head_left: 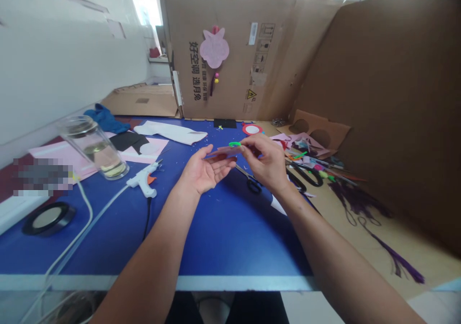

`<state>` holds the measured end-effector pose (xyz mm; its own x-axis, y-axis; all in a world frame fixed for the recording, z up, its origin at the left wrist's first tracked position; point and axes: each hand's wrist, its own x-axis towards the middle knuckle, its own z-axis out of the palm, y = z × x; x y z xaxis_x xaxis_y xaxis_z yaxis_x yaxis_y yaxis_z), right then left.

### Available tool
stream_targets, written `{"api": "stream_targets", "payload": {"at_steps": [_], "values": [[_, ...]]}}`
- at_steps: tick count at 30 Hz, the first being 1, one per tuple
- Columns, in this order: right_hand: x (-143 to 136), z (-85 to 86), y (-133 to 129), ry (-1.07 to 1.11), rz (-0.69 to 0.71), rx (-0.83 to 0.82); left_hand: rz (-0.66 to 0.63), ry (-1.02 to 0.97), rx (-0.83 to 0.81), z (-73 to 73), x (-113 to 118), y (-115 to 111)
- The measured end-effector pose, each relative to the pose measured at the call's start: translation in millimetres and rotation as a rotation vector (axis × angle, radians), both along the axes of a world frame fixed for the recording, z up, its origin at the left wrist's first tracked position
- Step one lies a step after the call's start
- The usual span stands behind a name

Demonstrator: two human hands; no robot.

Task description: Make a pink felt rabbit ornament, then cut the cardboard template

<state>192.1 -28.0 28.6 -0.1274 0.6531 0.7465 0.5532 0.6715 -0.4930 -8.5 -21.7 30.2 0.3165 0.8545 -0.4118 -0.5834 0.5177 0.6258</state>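
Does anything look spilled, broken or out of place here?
Nothing looks plainly broken or spilled. Small scraps litter the blue table around the white sheet, and a purple tassel lies apart from the jumbled craft pieces. The glass jar seems to lean, though that may be lens distortion.

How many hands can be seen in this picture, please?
2: the left hand, palm upward beneath the pink piece, and the right hand, at the piece's right end beside the green item.
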Motion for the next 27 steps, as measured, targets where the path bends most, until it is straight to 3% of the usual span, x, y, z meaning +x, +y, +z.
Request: {"api": "stream_targets", "payload": {"at_steps": [8, 13, 16, 20, 27], "values": [[0.0, -1.6, -4.0, -0.083, 0.119, -0.007, 0.125, -0.013, -0.059, 6.3, 0.0, -0.2], [-2.3, 4.2, -7.1, 0.138, 0.012, 0.057, 0.176, 0.094, 0.070, -2.5, -2.9, 3.8], [1.6, 2.7, -0.2, 0.212, -0.097, 0.037, 0.148, 0.205, 0.203, -10.8, -3.5, 5.8], [8.3, -7.0, 12.6, 0.255, -0.106, -0.031, 0.042, 0.332, 0.325, -19.9, -6.1, 8.5], [13.7, -18.0, 21.6, 0.231, -0.115, -0.086, -0.030, 0.631, 0.269, -35.0, -16.5, 16.9]]}}
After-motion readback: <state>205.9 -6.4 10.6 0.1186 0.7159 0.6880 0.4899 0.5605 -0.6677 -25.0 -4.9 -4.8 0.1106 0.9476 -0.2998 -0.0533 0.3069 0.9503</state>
